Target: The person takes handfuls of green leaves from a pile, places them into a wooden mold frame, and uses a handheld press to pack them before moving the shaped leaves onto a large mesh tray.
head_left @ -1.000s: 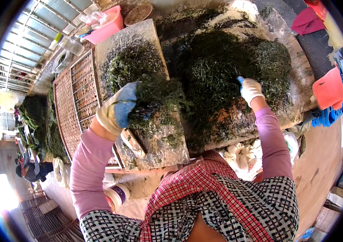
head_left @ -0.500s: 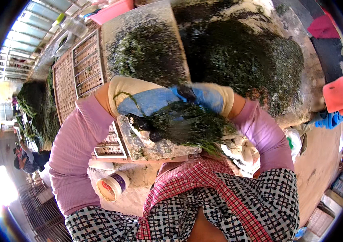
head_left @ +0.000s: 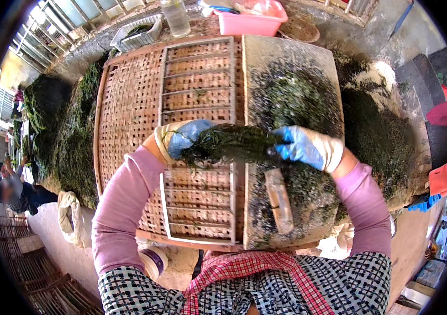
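Note:
A dark green, stringy clump of what looks like seaweed stretches between my hands, above the joint of a woven mat and a board. My left hand, in a blue and cream glove, is closed round its left end. My right hand, gloved alike, grips the right end, its fingertips partly hidden in the strands. Beneath my left hand, a pale slatted frame lies on the woven mat. Under my right hand is the light board, strewn with green bits and bearing a narrow rectangular block.
Larger green heaps lie right of the board and left of the mat. Behind stand a pink basin, a clear container and a grey basket. A white bucket stands below; another person is far left.
My hands have gone from close together near my body to apart over the mat and board, stretching the clump between them. The view has swung left, showing more of the mat and frame.

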Available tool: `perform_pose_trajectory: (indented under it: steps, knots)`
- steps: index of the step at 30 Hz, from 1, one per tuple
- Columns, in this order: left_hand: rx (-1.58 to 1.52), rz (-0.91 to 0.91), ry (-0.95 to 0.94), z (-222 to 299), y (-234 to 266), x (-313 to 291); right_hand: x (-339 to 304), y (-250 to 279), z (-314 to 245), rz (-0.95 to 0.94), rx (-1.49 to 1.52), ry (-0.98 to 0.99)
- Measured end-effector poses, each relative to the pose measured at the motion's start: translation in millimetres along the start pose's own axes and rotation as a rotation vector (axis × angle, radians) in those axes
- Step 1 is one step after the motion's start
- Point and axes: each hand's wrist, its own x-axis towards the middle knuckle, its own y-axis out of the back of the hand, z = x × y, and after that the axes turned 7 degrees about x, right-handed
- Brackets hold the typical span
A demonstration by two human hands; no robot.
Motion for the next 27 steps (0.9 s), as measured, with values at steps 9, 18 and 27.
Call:
perform_pose_trajectory:
  steps: [9,18,27]
  knots:
    - [0.599,0.240,-0.202,39.0,139.3,-17.2,179.7,51.6,-49.0,0.333,-0.551,-0.074]
    - [1.095,0.357,-0.135,88.0,320.4,-62.7,356.2,56.4,-83.1,0.391,-0.901,0.017]
    - [1.060,1.465,0.211,5.9,343.7,-36.3,388.6,63.8,-33.8,0.394,-1.194,-0.063]
